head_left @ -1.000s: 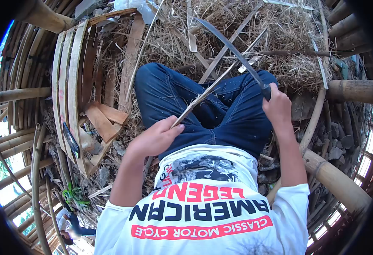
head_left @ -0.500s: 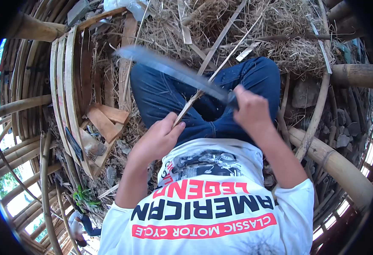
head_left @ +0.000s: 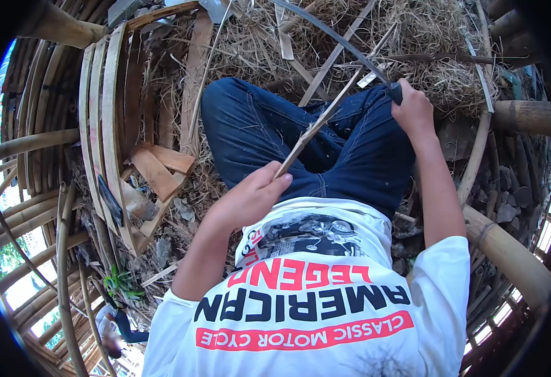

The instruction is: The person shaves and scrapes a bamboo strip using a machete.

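My left hand (head_left: 259, 193) is closed round the near end of a long, thin bamboo strip (head_left: 316, 125). The strip slants up and away to the right over my crossed legs in blue jeans (head_left: 237, 132), and its middle looks rough and splintered. In my right hand (head_left: 415, 113), out past my right knee, is the dark handle of a machete (head_left: 344, 43). Its long blade points up and to the left and meets the far part of the strip in this view. The blade's tip runs out at the top edge.
Dry shavings (head_left: 439, 81) are heaped in front of me. To the left stand upright wooden slats (head_left: 109, 119) with a dark phone-like object (head_left: 110, 201) and wood offcuts (head_left: 156, 176). A thick bamboo pole (head_left: 508, 251) lies at the right. Another person (head_left: 117, 327) is at lower left.
My right hand has moved forward and to the right, carrying the machete from across my lap toward the strip's far end. My left hand, still on the strip, has shifted slightly right.
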`<state>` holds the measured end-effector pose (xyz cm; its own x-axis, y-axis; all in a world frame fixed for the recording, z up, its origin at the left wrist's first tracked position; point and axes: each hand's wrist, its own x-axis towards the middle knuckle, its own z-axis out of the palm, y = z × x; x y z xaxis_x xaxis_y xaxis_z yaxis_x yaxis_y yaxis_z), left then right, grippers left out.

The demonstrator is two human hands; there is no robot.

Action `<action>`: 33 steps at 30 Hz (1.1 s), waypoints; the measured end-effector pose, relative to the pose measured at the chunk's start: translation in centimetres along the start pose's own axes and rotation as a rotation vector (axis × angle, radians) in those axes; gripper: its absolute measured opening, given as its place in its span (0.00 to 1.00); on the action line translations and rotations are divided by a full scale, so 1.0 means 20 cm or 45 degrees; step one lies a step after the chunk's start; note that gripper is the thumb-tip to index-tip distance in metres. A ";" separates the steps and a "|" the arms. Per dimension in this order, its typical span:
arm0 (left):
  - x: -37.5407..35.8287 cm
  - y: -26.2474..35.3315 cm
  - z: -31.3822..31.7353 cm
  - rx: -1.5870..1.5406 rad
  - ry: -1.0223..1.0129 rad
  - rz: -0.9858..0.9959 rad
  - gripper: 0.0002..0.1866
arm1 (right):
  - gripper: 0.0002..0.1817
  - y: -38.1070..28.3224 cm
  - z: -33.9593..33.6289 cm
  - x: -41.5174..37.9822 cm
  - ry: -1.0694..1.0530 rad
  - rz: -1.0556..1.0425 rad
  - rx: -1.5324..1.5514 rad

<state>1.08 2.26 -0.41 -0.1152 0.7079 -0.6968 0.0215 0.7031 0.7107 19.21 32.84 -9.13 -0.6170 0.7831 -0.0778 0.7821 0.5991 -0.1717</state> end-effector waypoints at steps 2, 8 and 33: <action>0.01 0.04 -0.07 -0.270 -0.127 -0.156 0.11 | 0.13 -0.03 -0.06 -0.03 -0.005 0.012 0.034; 0.01 -0.02 -0.11 -0.667 -0.296 -0.316 0.09 | 0.12 -0.19 -0.05 -0.26 0.167 -0.105 0.664; -0.08 -0.04 0.00 -0.637 -0.268 -0.295 0.09 | 0.13 0.14 -0.04 -0.06 -0.052 -0.085 -0.025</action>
<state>1.28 0.55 0.17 0.1394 0.5735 -0.8073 -0.4576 0.7603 0.4610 22.10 33.70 -8.71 -0.6703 0.7343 -0.1070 0.7406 0.6530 -0.1582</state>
